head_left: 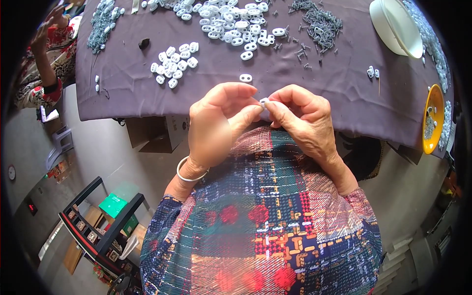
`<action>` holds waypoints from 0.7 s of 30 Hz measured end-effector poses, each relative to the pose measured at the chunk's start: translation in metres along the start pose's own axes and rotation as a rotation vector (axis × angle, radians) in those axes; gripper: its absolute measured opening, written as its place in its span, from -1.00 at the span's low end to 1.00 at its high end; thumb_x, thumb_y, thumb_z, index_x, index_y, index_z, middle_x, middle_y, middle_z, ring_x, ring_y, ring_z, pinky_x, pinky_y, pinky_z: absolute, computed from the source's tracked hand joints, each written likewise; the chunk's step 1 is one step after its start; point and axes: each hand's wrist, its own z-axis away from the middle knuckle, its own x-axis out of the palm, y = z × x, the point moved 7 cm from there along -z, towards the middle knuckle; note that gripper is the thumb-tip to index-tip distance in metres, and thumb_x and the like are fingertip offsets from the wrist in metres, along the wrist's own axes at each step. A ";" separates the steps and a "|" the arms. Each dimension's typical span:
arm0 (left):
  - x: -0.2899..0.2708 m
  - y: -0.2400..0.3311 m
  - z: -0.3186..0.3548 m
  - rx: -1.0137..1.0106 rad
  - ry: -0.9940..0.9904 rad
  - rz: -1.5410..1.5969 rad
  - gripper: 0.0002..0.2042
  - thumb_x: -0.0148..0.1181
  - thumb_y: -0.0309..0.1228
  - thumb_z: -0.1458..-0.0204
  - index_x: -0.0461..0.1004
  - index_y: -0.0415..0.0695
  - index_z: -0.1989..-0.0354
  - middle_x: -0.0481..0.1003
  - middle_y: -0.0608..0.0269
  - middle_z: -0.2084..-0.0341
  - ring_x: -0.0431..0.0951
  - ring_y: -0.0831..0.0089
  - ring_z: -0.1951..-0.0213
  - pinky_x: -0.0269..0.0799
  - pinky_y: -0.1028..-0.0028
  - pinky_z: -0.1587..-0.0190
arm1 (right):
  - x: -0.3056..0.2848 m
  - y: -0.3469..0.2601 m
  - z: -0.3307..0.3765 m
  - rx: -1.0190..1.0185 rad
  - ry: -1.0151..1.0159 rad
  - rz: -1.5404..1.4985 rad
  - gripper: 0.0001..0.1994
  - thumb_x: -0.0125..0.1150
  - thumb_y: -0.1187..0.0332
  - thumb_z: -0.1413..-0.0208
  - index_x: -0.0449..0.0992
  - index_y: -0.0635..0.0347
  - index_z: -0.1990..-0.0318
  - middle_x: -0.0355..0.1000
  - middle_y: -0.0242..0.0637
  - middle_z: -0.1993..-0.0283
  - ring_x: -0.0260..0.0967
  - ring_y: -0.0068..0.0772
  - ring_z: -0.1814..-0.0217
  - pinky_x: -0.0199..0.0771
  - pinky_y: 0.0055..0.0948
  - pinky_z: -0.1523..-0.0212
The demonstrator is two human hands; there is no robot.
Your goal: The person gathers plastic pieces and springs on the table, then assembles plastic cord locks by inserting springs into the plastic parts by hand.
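Observation:
Over the near edge of the cloth, my two hands meet around a small white plastic piece (264,102), which looks like a two-hole cord lock. My right hand (305,115) pinches it between thumb and forefinger. My left hand (214,123), with a white bangle at the wrist, has its thumb against the piece from the other side; its fingers are curled. Fingertips hide most of the piece. Just beyond my hands lies a single white two-hole piece (245,77). To the left of it is a small group of white pieces (174,64).
A large heap of white two-hole pieces (226,22) and a pile of small grey metal parts (322,27) lie farther back. A white tub (396,27) and a yellow dish (432,118) stand right. Another person's arm (45,66) shows far left. The dark cloth (128,93) covers the table.

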 end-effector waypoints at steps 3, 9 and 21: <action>0.000 0.001 0.002 0.093 -0.009 -0.147 -0.75 0.22 -0.63 0.10 0.42 -0.31 0.20 0.54 0.22 0.44 0.54 0.58 0.34 0.47 0.60 0.25 | -0.001 -0.001 -0.001 -0.039 -0.037 0.104 -0.90 0.18 0.44 -0.06 0.48 0.31 0.37 0.41 -0.45 0.51 0.30 -0.75 0.52 0.31 -0.74 0.50; -0.001 0.001 0.001 0.078 -0.035 -0.104 -0.74 0.18 -0.64 0.07 0.41 -0.31 0.16 0.54 0.21 0.44 0.54 0.57 0.34 0.46 0.60 0.24 | 0.001 0.008 -0.004 0.183 -0.068 -0.087 -0.88 0.18 0.41 -0.06 0.47 0.30 0.41 0.39 -0.46 0.55 0.27 -0.74 0.58 0.27 -0.73 0.55; 0.000 -0.003 -0.001 -0.064 -0.011 0.007 -0.72 0.16 -0.66 0.05 0.36 -0.37 0.13 0.52 0.17 0.38 0.53 0.53 0.30 0.48 0.60 0.21 | 0.000 0.014 -0.006 0.187 -0.066 -0.052 -0.84 0.16 0.38 -0.03 0.48 0.32 0.42 0.43 -0.43 0.52 0.30 -0.73 0.50 0.31 -0.66 0.47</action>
